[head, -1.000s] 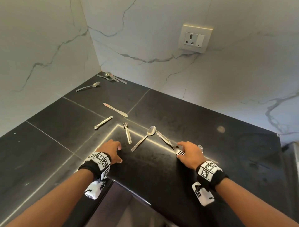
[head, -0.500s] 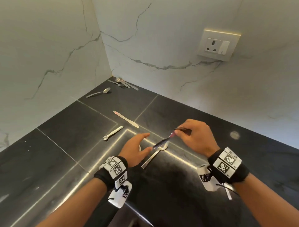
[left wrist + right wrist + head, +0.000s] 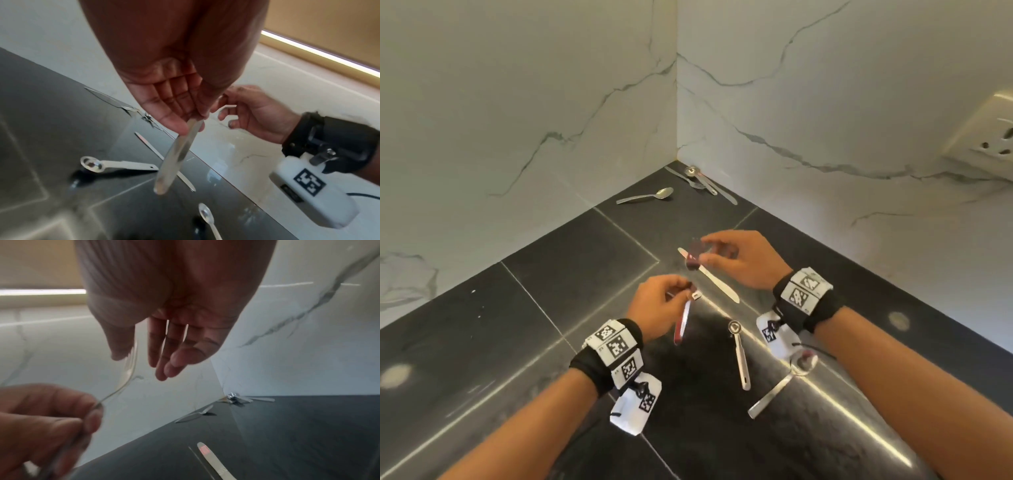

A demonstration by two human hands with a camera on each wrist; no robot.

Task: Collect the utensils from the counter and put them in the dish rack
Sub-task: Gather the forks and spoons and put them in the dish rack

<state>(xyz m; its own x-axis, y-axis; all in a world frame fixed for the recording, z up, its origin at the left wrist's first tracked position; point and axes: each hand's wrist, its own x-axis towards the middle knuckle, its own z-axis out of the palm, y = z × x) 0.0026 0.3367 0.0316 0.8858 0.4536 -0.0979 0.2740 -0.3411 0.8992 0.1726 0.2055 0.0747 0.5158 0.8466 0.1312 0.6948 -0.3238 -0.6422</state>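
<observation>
At centre frame above the desk (image 3: pixel 551 325), the left hand (image 3: pixel 657 308) pinched a fork (image 3: pixel 174 155); the right hand (image 3: pixel 739 263), fingers loosely spread, held nothing.

Black wristbands (image 3: pixel 604 359), checkered tags, seemingly white camera pods (image 3: pixel 635 404).

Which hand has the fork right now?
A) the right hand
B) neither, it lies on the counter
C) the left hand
C: the left hand pinches the fork by its neck, while the right hand's fingers are straight, letting go.
</observation>
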